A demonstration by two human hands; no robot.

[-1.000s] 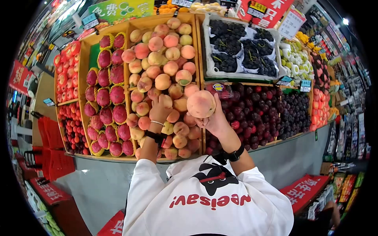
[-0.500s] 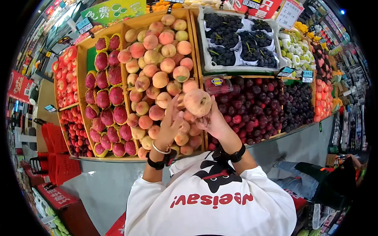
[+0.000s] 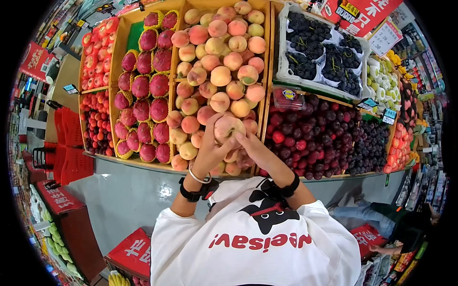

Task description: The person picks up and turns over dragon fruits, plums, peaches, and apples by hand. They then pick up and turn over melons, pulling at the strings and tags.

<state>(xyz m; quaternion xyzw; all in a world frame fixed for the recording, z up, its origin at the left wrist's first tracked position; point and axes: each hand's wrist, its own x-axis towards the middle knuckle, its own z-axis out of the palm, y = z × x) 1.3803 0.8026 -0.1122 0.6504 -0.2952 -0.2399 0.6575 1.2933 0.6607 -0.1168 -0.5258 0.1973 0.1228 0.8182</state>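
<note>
Between both hands is a pale peach [image 3: 226, 127], its stem end facing up. My left hand [image 3: 211, 150] wraps the peach's left side, and a white bracelet and dark band circle that wrist. With its thumb on the fruit's lower right, my right hand [image 3: 256, 151] grips from the other side; some of its fingers are hidden. Beneath and beyond the hands, loose peaches [image 3: 221, 76] fill a wooden bin. Dark red plums [image 3: 310, 138] lie just right of the right hand, with a clear fruit box [image 3: 288, 98] on their upper left.
Dragon fruit [image 3: 140, 87] in yellow nets stand left of the peaches. A white crate [image 3: 282, 62] of black grapes is at the upper right. Red baskets [image 3: 74, 164] are stacked at the left. Another person [image 3: 381, 217] is at the lower right. A wooden edge [image 3: 138, 163] borders the display.
My right hand's thumb now lies on the peach, and my left hand has closed around it. The peach sits lower and closer to me. The camera view has shifted, showing the display further right.
</note>
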